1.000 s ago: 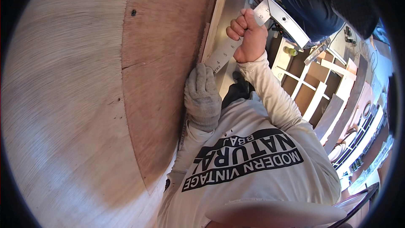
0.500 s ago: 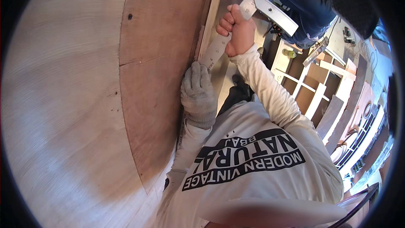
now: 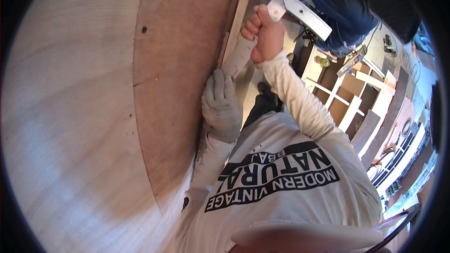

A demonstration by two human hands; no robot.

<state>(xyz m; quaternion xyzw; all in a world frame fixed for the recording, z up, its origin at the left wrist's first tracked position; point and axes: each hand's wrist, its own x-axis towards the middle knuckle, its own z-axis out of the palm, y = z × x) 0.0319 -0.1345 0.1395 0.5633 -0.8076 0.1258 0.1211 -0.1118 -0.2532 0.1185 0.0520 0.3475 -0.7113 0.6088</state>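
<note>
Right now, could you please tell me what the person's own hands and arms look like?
The left hand wears a greyish knit glove with a ribbed cuff. The right hand is bare, without a glove. Both arms are covered by long, off-white, wrinkled sleeves.

The angled silver metal square (image 3: 242, 56) is right of the broad brown wooden panel (image 3: 173, 84), the pale gridded frame (image 3: 333, 93) farther right.
</note>
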